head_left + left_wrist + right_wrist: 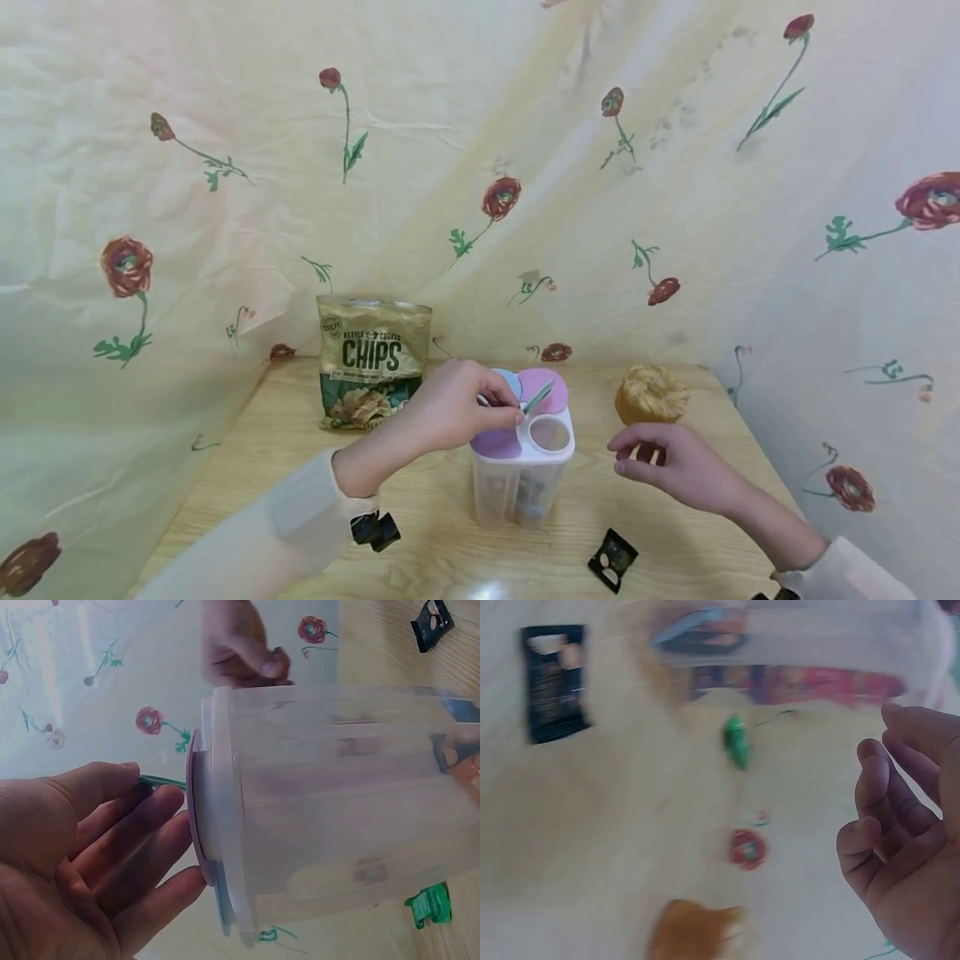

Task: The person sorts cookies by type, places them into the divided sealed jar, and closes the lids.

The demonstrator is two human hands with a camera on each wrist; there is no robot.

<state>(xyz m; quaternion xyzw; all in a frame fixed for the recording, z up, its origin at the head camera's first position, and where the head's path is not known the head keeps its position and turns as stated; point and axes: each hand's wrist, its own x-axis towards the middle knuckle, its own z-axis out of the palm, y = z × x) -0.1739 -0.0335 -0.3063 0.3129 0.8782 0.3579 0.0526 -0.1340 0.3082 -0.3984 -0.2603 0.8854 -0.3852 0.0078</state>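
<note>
Container (pixel 521 467) sits table-centre, chips bag (pixel 372 362) at 10 o'clock. Left hand (pixel 457 408) pinches green lid flap (pixel 537 397); right hand (pixel 671 467) hovers loose, empty. Better lift flap gently, steady the body.

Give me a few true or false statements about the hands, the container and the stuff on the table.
1. The left hand is on the container lid, at a green flap. True.
2. The right hand grips the container. False: it hovers beside it, holding nothing.
3. All lid openings are covered. False: one round opening is uncovered.
4. A chips bag stands at the back of the table. True.
5. The pastry lies left of the chips bag. False: it lies to the right, beyond the container.
</note>
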